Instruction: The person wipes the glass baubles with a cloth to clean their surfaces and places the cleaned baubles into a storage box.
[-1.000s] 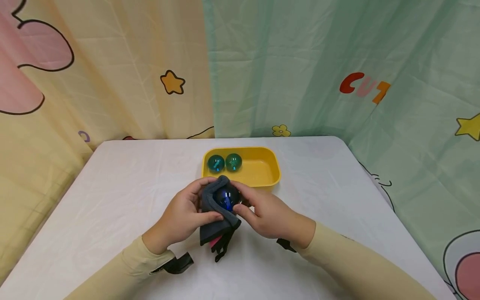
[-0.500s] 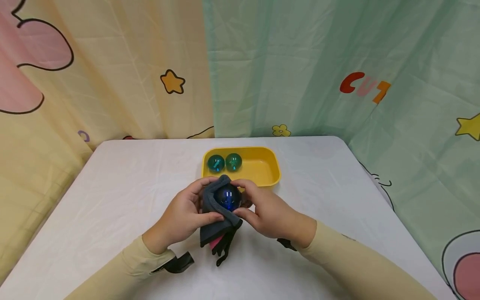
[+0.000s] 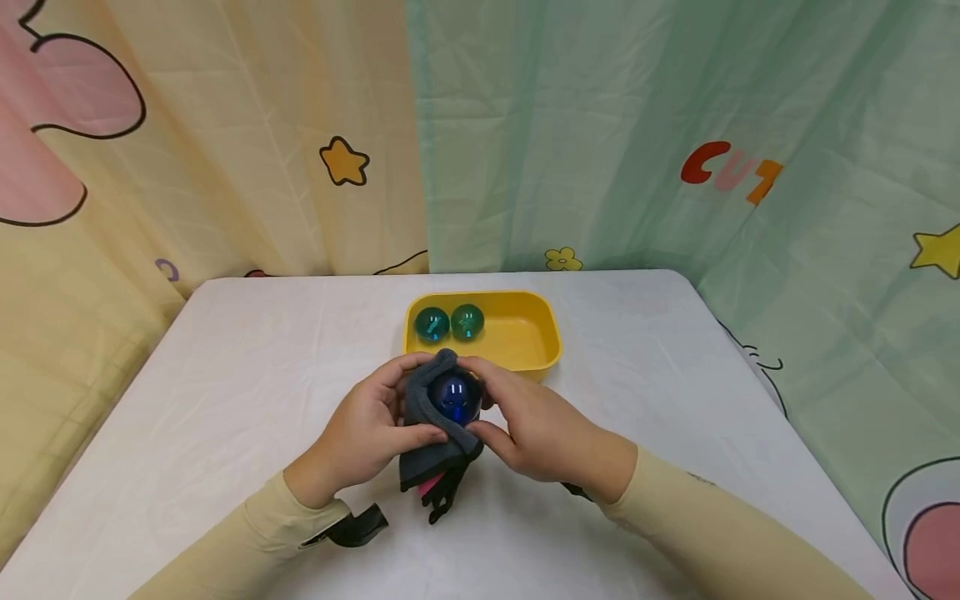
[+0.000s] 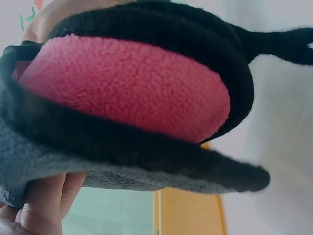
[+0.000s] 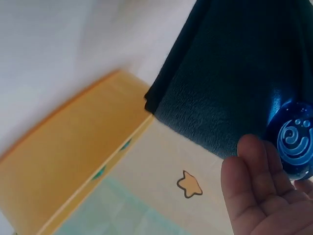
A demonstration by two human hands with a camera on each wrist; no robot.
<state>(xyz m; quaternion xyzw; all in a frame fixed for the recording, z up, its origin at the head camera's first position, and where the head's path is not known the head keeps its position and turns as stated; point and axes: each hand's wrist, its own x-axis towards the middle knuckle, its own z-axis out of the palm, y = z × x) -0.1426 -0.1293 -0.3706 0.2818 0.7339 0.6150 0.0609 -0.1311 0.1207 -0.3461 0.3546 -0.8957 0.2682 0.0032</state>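
My left hand (image 3: pixel 352 437) grips a folded grey cloth (image 3: pixel 431 458) with black edging, its thumb lying over the front fold. Pink fleecy lining (image 4: pixel 132 88) shows inside the cloth in the left wrist view, and a black strap end hangs from it. Nestled in the fold is a glossy clear-blue ball (image 3: pixel 456 397). My right hand (image 3: pixel 547 429) holds the ball's right side between thumb and fingers. A pale swirl pattern on the blue ball (image 5: pixel 296 142) is visible in the right wrist view, beside the fingers.
Just behind the hands stands a yellow tray (image 3: pixel 525 367) on the white-covered table (image 3: pixel 300 333). Two teal-green balls (image 3: pixel 432 325) lie side by side in its left part. Patterned curtains (image 3: pixel 600 125) surround the table's back and sides.
My right thumb and fingers have shifted slightly around the ball, the thumb now lower on its edge. More of the ball's front shows. The left hand and cloth stay nearly still.
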